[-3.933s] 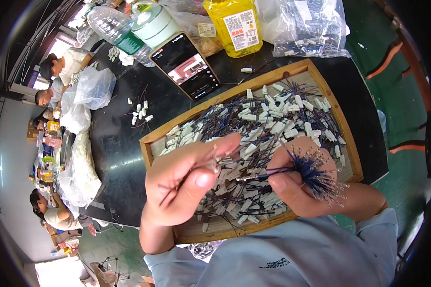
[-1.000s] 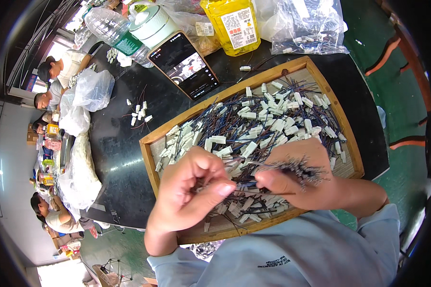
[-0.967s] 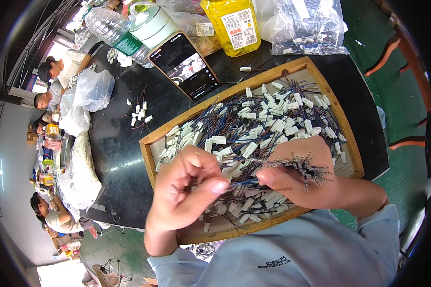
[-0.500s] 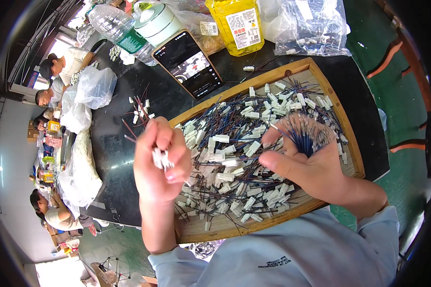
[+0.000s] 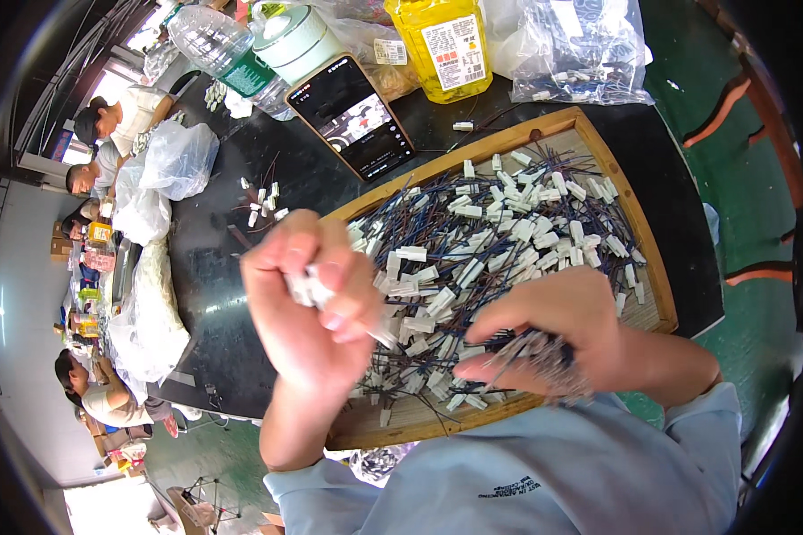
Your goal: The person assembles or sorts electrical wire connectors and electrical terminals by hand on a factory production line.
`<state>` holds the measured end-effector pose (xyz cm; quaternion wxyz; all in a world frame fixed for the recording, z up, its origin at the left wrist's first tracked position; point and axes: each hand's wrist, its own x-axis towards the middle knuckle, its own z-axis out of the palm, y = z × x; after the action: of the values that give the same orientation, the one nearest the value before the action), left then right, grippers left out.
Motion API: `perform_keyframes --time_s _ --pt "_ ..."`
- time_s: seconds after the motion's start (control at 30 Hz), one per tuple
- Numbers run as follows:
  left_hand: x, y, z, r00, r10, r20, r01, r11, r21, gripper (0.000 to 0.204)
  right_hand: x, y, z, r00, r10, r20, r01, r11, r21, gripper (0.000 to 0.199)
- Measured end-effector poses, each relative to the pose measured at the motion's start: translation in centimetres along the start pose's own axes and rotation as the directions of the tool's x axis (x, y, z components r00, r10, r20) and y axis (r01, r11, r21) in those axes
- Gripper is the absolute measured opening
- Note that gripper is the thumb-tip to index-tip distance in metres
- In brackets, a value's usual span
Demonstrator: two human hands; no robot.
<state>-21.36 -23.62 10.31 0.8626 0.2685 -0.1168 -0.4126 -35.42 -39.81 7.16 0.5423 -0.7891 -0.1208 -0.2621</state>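
Fingers of the left hand (image 5: 308,308) curl shut around a small clutch of white connectors (image 5: 305,290), raised above the near-left corner of the wooden tray (image 5: 638,236). Beside it, lower and to its right, the right hand (image 5: 558,334) pinches a bundle of dark wires (image 5: 540,357), their ends fanning out past its fingertips. Under both hands lies the tray's heap of wired connectors (image 5: 491,241). Beyond the left hand, a phone (image 5: 352,116) leans against a yellow bottle (image 5: 442,45).

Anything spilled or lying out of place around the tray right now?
A few stray connectors lie loose on the black table left of the wooden tray, and one more sits beyond its far edge.
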Motion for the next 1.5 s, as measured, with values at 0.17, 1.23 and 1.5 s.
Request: perform_keyframes --time_s 0.17,1.23,1.5 --pt "-0.5 -3.7 2.7 0.990 -0.141 -0.020 0.140 0.988 -0.065 0.028 -1.0 0.7 0.1 0.969 -0.212 0.123 0.235 0.947 -0.218 0.030" --pt "-1.8 -6.7 3.1 0.996 0.076 -0.048 -0.074 0.997 0.037 0.041 -1.2 0.7 0.4 0.975 -0.208 -0.074 0.190 0.961 -0.201 0.021" --pt "0.0 -1.8 0.7 0.995 0.085 -0.053 -0.085 0.996 0.009 0.034 -0.4 -1.3 -0.2 0.942 0.310 -0.127 -0.285 0.941 0.182 0.014"
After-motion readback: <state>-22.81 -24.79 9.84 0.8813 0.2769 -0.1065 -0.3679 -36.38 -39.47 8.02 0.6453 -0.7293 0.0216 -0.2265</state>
